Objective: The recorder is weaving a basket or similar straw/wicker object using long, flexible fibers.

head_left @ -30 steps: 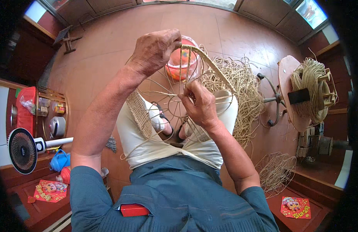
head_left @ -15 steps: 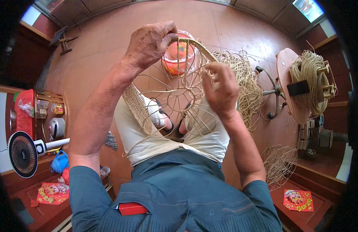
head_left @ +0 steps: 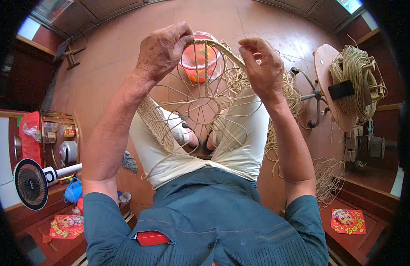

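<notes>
One wire frame (head_left: pixel 157 122) being held above pale trousers (head_left: pixel 169 166), rim (head_left: pixel 211 42) being pinched by left hand (head_left: pixel 164 51), right hand (head_left: pixel 265 68) being raised beyond the trousers, its grip being hard to tell

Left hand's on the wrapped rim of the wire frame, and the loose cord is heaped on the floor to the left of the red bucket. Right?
Not quite: in the head view, the loose cord is heaped to the right of the red bucket. The left hand is indeed on the wrapped rim.
</notes>
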Demonstrator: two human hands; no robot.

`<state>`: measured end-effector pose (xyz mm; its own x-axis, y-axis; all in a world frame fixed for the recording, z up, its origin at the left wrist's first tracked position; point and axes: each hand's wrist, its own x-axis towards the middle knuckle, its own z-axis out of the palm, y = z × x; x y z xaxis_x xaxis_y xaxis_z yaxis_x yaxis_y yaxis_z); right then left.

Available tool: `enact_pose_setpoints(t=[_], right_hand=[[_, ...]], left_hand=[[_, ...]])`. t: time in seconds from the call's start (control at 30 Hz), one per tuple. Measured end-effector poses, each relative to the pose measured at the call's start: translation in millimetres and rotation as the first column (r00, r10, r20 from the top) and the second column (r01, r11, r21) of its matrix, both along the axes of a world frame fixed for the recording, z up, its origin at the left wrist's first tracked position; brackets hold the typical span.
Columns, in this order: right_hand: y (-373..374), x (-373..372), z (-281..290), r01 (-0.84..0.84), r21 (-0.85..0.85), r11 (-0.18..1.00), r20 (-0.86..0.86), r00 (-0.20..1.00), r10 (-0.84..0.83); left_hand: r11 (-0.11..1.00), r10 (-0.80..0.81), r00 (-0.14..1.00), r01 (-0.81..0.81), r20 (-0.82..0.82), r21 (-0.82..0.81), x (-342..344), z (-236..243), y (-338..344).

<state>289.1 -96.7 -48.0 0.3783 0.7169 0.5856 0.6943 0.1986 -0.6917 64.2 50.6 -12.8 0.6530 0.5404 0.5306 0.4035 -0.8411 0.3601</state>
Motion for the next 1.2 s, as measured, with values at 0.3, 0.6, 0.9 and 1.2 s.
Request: enact_pose_setpoints(t=[0.3, 0.6, 0.9, 1.2], right_hand=[[23.2, -13.7, 9.6, -0.052, 0.012, 0.999, 0.015, 0.999, 0.052], [49.3, -29.0, 19.0, -0.18, 0.019, 0.983, 0.098, 0.979, 0.177], [51.1, -38.5, 12.3, -0.286, -0.005, 0.958, -0.078, 0.955, 0.285], [49.3, -46.3, 12.6, -0.306, 0.108, 0.946, -0.016, 0.951, 0.309]], left_hand=[[1.0, 0.021, 0.999, -0.02, 0.027, -0.022, -4.4, 3.7, -8.8], [0.999, 0.045, 0.999, -0.045, 0.027, -0.008, -4.4, 3.4, -12.1], [0.999, 0.046, 0.999, -0.046, 0.026, -0.02, -7.2, 7.8, -18.2], [1.0, 0.01, 0.998, -0.01, 0.057, 0.008, -11.8, 16.1, -27.8]])
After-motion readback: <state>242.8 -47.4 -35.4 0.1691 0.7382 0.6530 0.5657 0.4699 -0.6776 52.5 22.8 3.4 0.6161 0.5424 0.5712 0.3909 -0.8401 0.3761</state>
